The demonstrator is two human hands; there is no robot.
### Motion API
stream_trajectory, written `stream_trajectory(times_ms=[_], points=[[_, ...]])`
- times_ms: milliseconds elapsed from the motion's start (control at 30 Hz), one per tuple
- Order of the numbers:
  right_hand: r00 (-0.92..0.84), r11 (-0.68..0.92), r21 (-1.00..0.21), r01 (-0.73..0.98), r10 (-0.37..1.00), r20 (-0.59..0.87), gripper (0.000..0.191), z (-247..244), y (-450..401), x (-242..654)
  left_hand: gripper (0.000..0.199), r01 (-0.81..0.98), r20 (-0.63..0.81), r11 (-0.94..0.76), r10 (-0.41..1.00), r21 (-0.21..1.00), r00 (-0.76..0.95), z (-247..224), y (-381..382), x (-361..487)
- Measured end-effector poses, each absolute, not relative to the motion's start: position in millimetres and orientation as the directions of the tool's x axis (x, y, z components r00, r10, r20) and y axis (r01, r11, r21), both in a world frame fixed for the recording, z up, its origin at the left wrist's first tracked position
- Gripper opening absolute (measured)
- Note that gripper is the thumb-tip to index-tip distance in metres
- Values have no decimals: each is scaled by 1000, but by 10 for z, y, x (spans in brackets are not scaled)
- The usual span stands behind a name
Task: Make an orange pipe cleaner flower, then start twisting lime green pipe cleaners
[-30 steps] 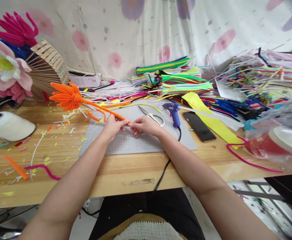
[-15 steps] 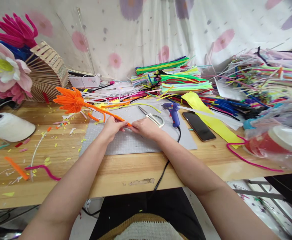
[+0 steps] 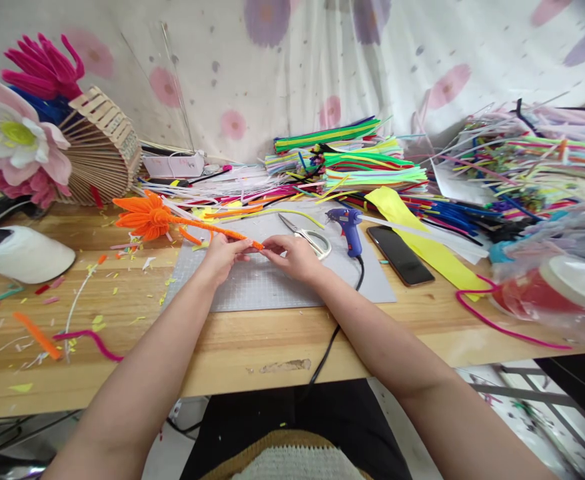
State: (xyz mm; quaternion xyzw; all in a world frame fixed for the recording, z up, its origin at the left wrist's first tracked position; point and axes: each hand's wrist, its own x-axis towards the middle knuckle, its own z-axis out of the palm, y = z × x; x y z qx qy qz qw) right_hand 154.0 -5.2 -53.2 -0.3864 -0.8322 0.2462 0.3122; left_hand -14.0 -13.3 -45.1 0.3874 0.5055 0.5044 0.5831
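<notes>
An orange flower (image 3: 147, 217) made of fuzzy stems has a long orange-wrapped stalk (image 3: 209, 227) running right and down over the grey cutting mat (image 3: 272, 290). My left hand (image 3: 225, 259) is closed around the stalk near its lower end. The fingertips of my right hand (image 3: 292, 257) pinch the tip of the stalk, close beside the left fingers. Just behind my right hand lie scissors (image 3: 309, 239) with pale handles. To their right, a blue glue gun (image 3: 347, 228) rests on the mat.
A black phone (image 3: 401, 255) and a yellow strip (image 3: 422, 247) lie to the right. Bundles of coloured stems (image 3: 367, 160) fill the back. At left are flowers in a wooden-stick basket (image 3: 105, 147), a white object (image 3: 25, 253) and scraps. The glue gun's cable (image 3: 329, 350) crosses the front edge.
The flower head has dipped lower and its stalk lies flatter. My right fingers have shifted at the stalk's tip, with the knuckles raised slightly. The whole view has moved a little.
</notes>
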Motion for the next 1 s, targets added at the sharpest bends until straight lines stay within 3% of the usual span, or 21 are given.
stream_trajectory(times_ms=[433, 767, 900, 1000], points=[[-454, 534, -646, 545, 836, 309, 21, -553, -90, 1462, 17, -247, -200, 178, 977, 953, -68, -464, -135, -124], [-512, 630, -462, 624, 776, 368, 27, -609, -52, 1496, 12, -251, -229, 207, 972, 946, -62, -470, -131, -124], [-491, 602, -526, 601, 797, 352, 24, -604, -61, 1488, 12, -207, -247, 238, 969, 949, -21, -455, -133, -158], [-453, 554, -597, 581, 829, 328, 21, -601, -48, 1488, 11, -292, -237, 237, 971, 927, 34, -462, -117, -181]])
